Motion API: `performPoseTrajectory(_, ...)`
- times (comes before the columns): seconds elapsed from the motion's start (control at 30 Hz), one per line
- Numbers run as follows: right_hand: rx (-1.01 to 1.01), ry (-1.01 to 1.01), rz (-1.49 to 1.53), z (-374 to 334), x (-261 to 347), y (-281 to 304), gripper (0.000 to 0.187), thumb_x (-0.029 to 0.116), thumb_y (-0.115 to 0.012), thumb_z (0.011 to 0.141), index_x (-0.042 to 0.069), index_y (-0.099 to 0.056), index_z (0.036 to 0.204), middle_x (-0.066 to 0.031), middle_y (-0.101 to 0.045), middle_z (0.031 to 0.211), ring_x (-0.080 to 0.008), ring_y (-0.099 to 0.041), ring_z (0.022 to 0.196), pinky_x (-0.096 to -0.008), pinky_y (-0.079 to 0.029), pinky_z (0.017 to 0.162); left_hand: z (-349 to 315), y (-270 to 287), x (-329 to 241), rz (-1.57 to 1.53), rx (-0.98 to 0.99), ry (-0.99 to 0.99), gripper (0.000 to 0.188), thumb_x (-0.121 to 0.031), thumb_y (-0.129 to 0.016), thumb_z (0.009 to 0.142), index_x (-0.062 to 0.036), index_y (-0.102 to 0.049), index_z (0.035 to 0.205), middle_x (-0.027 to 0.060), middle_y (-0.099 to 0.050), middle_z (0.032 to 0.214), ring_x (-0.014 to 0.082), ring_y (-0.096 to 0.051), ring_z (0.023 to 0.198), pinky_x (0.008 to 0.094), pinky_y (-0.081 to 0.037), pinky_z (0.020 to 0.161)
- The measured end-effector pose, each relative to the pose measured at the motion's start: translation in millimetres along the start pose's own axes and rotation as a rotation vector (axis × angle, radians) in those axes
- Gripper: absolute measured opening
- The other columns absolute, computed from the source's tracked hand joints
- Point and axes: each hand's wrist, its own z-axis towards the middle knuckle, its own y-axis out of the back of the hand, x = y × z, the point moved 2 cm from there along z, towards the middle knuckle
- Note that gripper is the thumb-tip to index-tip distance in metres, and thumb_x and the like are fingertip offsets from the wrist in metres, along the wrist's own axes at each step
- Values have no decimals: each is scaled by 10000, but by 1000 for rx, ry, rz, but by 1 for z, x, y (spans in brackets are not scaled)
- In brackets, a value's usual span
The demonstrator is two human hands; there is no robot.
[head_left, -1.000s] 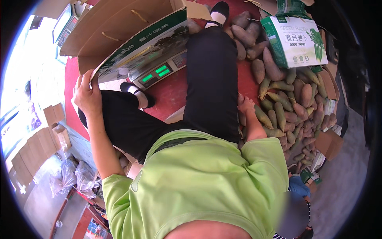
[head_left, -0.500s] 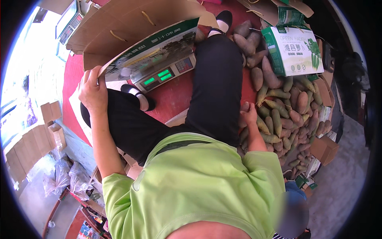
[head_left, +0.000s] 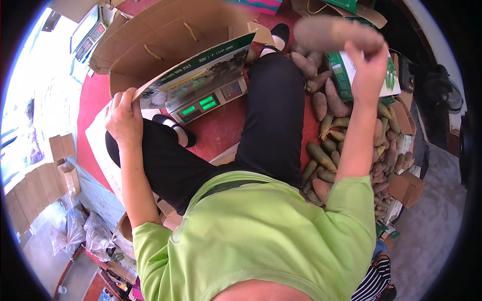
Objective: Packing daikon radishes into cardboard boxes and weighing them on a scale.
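Note:
My left hand [head_left: 124, 118] is closed on the near flap of an upright cardboard box [head_left: 165, 27], which stands open. Under that flap, a digital scale [head_left: 206, 104] shows lit green displays. Raised at the upper right, my right hand [head_left: 369, 72] grips a large sweet potato [head_left: 331, 34], slightly blurred by motion. Below my right forearm lies a heap of sweet potatoes [head_left: 336, 100] mixed with green radishes [head_left: 321, 154]. The box's inside bottom is hidden from me.
A white and green carton [head_left: 341, 75] stands beyond the heap, partly behind my right hand. A fan [head_left: 443, 90] is at the far right. A second scale [head_left: 90, 35] sits at the upper left. Plastic bags [head_left: 75, 231] lie lower left. Another person's striped clothing [head_left: 374, 278] shows lower right.
My right hand has risen from the heap up and to the right, now carrying a large sweet potato. My left hand stays on the box flap.

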Motion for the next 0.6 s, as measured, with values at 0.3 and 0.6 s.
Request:
performPoseTrajectory(0.3, 601, 310, -40, 64, 40, -174, 497, 68, -757, 674, 49, -525, 1114, -111, -612, 966, -216, -601, 903, -340, -478, 783, 1, -2, 0, -19, 2, -32, 139, -113, -621, 809, -155, -642, 940, 29, -626, 855, 263, -619, 795, 361, -479, 726)
performPoseTrajectory(0.6, 1291, 170, -820, 19, -18, -255, 262, 210, -688, 737, 170, -676, 996, -66, -680, 989, -242, -635, 972, -414, -499, 789, -1, -6, 7, 0, 22, -28, 154, -137, -640, 803, -169, -657, 953, 11, -642, 885, 265, -620, 808, 367, -487, 717)
